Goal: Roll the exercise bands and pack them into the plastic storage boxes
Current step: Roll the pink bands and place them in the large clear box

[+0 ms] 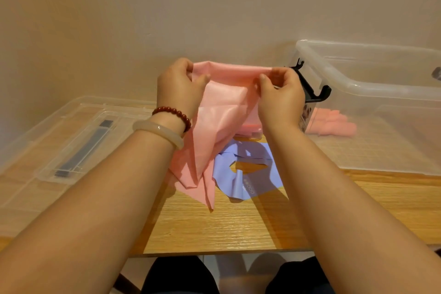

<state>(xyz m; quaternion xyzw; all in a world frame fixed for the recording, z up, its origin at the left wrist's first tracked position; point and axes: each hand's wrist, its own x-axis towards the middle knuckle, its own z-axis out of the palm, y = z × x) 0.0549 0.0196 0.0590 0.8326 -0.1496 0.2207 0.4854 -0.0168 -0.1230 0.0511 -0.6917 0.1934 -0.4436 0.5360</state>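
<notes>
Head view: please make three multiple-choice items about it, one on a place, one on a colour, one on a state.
1. Where do the rolled pink bands lie?
A) inside the clear box
B) on the lid
C) on the floor

2. What colour is the loose band on the table?
A) green
B) purple
C) yellow

3. The pink band held by the left hand and right hand is:
A) fully rolled
B) folded flat
C) hanging loose

1 A: they show through the box wall.
2 B: it is plainly purple.
3 C: both hands pinch its top edge and the rest hangs down.
</notes>
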